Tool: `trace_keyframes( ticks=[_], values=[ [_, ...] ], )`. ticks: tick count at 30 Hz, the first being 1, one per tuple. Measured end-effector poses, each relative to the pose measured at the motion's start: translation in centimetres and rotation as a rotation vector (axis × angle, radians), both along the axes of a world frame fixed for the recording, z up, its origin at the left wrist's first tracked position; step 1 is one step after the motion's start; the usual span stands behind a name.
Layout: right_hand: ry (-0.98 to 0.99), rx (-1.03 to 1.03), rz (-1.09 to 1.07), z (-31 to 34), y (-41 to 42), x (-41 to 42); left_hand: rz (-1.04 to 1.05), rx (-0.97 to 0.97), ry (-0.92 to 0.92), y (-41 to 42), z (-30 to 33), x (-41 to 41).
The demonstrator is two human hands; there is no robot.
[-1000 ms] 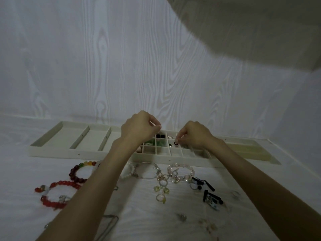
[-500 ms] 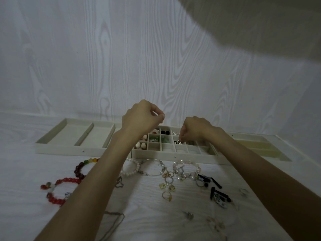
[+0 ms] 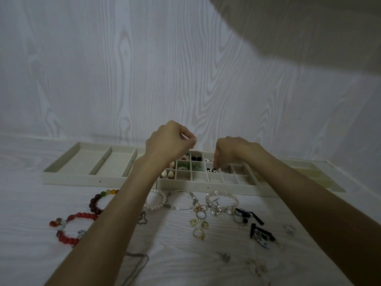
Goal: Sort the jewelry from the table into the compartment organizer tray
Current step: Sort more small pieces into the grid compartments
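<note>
Left hand (image 3: 168, 142): hovered above the organizer tray (image 3: 99, 178), fingertips pinched together; what they held could not be told
Right hand (image 3: 228, 150): fingertips curled down into a small compartment, pinching at a dark stud earring (image 3: 214, 170)
Red bead bracelet (image 3: 71, 228): on the table at 8 o'clock from the tray
Pearl bracelet (image 3: 158, 201): just below the tray's front wall

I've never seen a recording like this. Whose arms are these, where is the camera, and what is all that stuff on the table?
No machine here: a person wears a camera on the head, looking down at both arms. The left hand hovers with fingertips pinched together; whether it holds anything is too small to tell. The right hand reaches its fingertips into a small compartment of the tray, beside two dark studs. On the table lie a red bracelet, a pearl bracelet, rings and more, waiting to be sorted.
</note>
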State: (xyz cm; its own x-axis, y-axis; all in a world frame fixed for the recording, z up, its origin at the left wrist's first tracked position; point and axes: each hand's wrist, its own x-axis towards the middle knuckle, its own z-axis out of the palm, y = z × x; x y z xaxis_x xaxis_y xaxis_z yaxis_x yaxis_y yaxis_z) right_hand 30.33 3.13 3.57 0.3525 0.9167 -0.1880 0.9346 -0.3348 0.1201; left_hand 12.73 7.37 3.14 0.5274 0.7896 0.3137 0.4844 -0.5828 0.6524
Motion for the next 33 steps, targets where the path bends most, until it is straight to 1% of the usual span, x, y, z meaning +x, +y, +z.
trace_keyframes(
  ticks=[4, 7, 15, 27, 33],
  values=[
    [0.171, 0.005, 0.06, 1.5, -0.4, 0.3, 0.006, -0.002, 0.0, 0.1, 0.0, -0.1],
    [0.242, -0.037, 0.117, 1.8, -0.9, 0.1, 0.006, -0.007, -0.001, 0.1, 0.0, -0.1],
    [0.174, -0.058, 0.085, 0.2, 0.0, 0.0, 0.001, -0.019, 0.006, 0.1, 0.1, -0.2],
    [0.141, -0.102, 0.06, 0.4, -0.3, -0.2, -0.014, -0.009, 0.016, 0.3, 0.0, -0.2],
    [0.198, 0.019, 0.065, 1.3, -0.6, -0.6, -0.008, -0.017, 0.021, 0.3, -0.1, -0.2]
  ],
)
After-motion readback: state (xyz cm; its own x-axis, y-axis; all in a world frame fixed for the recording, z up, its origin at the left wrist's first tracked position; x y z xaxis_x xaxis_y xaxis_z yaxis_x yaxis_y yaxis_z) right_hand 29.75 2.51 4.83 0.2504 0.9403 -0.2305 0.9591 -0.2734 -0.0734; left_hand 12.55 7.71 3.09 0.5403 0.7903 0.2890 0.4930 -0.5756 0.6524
